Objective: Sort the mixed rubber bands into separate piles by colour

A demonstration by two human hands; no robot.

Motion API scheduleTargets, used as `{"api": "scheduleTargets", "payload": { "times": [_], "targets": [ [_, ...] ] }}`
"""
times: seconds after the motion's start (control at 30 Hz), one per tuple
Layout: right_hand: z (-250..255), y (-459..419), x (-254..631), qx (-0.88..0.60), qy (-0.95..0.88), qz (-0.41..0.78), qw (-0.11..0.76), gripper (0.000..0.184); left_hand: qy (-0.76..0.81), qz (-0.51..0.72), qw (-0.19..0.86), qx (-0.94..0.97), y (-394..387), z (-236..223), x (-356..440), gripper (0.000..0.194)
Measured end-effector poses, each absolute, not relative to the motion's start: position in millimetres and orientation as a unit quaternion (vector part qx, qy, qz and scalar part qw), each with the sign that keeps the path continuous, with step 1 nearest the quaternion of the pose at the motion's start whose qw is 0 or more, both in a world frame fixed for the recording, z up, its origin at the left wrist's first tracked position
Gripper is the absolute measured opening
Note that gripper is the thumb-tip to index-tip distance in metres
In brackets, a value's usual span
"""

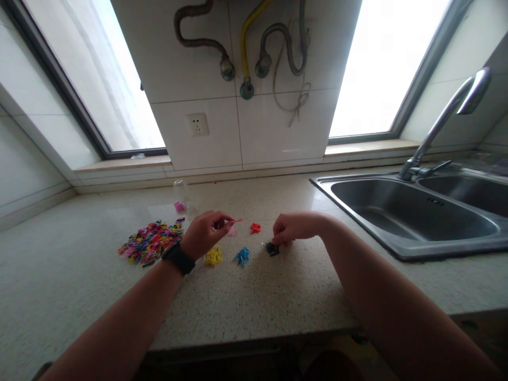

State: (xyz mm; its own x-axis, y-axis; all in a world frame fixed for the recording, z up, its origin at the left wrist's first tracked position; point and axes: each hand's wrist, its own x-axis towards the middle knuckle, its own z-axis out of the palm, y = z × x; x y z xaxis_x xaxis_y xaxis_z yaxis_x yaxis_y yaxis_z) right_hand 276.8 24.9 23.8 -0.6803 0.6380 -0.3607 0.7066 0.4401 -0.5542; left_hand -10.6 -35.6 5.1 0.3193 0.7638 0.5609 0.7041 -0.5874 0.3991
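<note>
My left hand (pixel 206 231), with a dark watch band on its wrist, pinches a thin pinkish-red strip (pixel 237 220), which looks like a small elastic band. Below its fingers is a small pink heap (pixel 232 232), partly hidden. To the hand's left spreads a mixed pile of small colourful bands (pixel 153 241). My right hand (pixel 291 227) has its fingertips closed at a small black heap (pixel 272 249); whether they hold a piece is hidden. Between the hands lie a red heap (pixel 255 228) and a blue heap (pixel 242 256), with a yellow heap (pixel 213 256) near my left wrist.
A clear plastic container (pixel 180 191) with something pink by it stands behind the mixed pile. At the right, a steel sink (pixel 357 225) with a tall faucet (pixel 440 124) is set into the speckled countertop (pixel 254 301). Pipes (pixel 246 53) and a socket (pixel 197 124) are on the tiled wall.
</note>
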Motion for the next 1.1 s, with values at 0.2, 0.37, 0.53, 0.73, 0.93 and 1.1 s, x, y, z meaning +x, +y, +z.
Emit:
{"api": "scheduleTargets", "payload": {
  "times": [0.2,0.37,0.53,0.73,0.93,1.1],
  "targets": [
    [24,26,275,0.409,0.854,-0.302,0.112,0.035,0.475,0.404,0.129,0.771,-36,4,-9,0.028],
    [20,28,275,0.411,0.851,-0.307,0.109,0.037,0.473,0.418,0.169,0.757,-36,3,-8,0.028],
    [18,30,274,0.426,0.825,-0.364,0.078,0.044,0.465,0.435,0.198,0.745,-35,1,-7,0.027],
    [14,37,275,0.443,0.828,-0.341,0.047,0.049,0.45,0.47,0.247,0.718,-38,3,-5,0.027],
    [8,41,271,0.474,0.831,-0.289,0.042,0.054,0.416,0.501,0.294,0.699,-45,9,1,0.027],
    [10,40,267,0.48,0.845,-0.231,0.048,0.054,0.384,0.508,0.339,0.692,-46,8,5,0.026]
  ]
}}
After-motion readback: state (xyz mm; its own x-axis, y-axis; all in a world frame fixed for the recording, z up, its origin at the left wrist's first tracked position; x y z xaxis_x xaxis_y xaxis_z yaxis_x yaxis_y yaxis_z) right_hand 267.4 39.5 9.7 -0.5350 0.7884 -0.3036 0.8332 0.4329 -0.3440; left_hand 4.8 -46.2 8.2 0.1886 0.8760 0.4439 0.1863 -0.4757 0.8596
